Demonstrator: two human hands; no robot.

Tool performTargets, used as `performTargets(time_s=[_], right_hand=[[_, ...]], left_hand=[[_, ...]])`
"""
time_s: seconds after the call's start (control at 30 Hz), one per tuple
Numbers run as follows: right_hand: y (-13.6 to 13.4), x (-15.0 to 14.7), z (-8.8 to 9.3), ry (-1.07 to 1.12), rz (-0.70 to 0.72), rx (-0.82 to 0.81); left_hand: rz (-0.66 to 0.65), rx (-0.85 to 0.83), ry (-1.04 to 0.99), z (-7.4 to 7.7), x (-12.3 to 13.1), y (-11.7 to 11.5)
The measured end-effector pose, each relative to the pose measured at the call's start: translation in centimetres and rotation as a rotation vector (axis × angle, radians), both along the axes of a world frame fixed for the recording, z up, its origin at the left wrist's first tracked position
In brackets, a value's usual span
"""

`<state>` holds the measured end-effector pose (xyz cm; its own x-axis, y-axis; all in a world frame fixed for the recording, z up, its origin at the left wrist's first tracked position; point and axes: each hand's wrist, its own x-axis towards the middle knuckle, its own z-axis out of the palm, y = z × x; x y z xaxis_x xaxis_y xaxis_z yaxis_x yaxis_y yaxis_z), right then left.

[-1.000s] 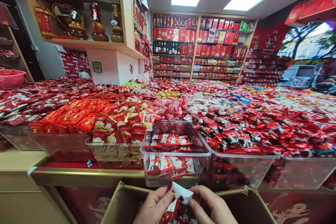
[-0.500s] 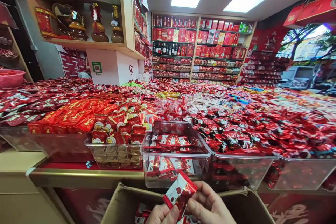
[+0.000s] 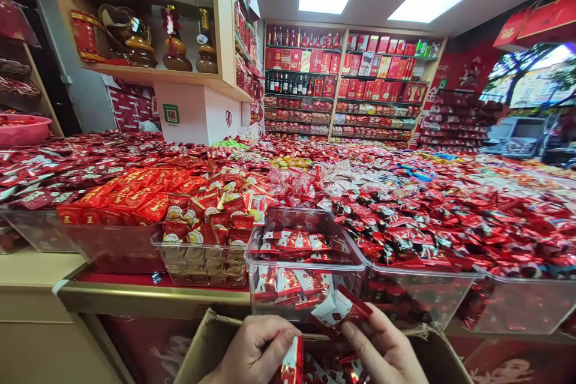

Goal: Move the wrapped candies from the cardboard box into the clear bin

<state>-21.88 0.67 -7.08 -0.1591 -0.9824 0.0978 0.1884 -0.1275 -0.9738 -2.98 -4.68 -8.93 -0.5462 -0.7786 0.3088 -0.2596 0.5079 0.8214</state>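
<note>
My left hand (image 3: 258, 348) pinches a red-and-white candy packet (image 3: 292, 360) over the open cardboard box (image 3: 211, 336). A similar wrapped candy (image 3: 335, 309), tilted, is held by its red end between the thumb and fingers of my right hand (image 3: 384, 345). Below both hands, more red-and-white packets (image 3: 326, 369) lie in the box, partly hidden by my hands. Just beyond stands a clear plastic bin (image 3: 306, 265), part-filled with the same kind of packets (image 3: 297, 241).
Clear bins heaped with wrapped sweets flank the middle one: durian packets (image 3: 209, 222) and orange-red packets (image 3: 135, 195) to the left, dark red ones (image 3: 405, 240) to the right. A gold counter edge (image 3: 157, 300) runs before them. Shelves (image 3: 344, 87) of boxes and bottles stand behind.
My hands have moved apart. The left has dropped lower with a packet at its fingertips, while the right has carried its packet to the right, nearer the clear bin.
</note>
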Motion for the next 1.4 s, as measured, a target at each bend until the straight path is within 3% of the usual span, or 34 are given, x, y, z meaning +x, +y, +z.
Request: performTargets(time_s=[0.1,0.17,0.23,0.33,0.53,0.67,0.83,1.0,1.27,1.4], right_hand=[[-0.6,-1.3,3.3,0.177,-0.121,-0.107],[-2.0,-2.0,6.0,0.268,-0.181,-0.239],[-4.3,-2.1,8.3,0.362,-0.151,-0.324],[-8.7,-1.2,10.1,0.531,-0.049,-0.247],[-16.2,2.2,9.7,0.706,0.083,0.184],[-18.8,4.3,8.9,0.723,0.194,0.271],[-20.2,6.0,7.4,0.912,0.287,0.196],[-20.6,6.2,6.3,1.247,0.27,0.02],[-20.3,6.0,6.2,1.532,0.229,-0.111],[-19.8,5.9,7.6,1.571,0.197,-0.238]], left_hand=[[0.109,-0.037,-0.024,0.2,0.5,-0.6],[0.09,-0.049,-0.042,0.0,0.5,-0.8],[0.041,-0.078,-0.035,-0.4,0.5,-0.8],[0.024,-0.104,0.009,-1.0,0.4,-0.8],[0.037,-0.178,-0.045,-1.5,0.3,-0.6],[0.018,-0.236,-0.122,-1.5,0.2,-0.8],[-0.028,-0.279,-0.159,-2.0,0.4,-1.1],[-0.077,-0.335,-0.207,-2.9,0.5,-1.5],[-0.06,-0.416,-0.248,-2.7,0.4,-1.6],[-0.025,-0.444,-0.277,-2.5,0.3,-1.4]])
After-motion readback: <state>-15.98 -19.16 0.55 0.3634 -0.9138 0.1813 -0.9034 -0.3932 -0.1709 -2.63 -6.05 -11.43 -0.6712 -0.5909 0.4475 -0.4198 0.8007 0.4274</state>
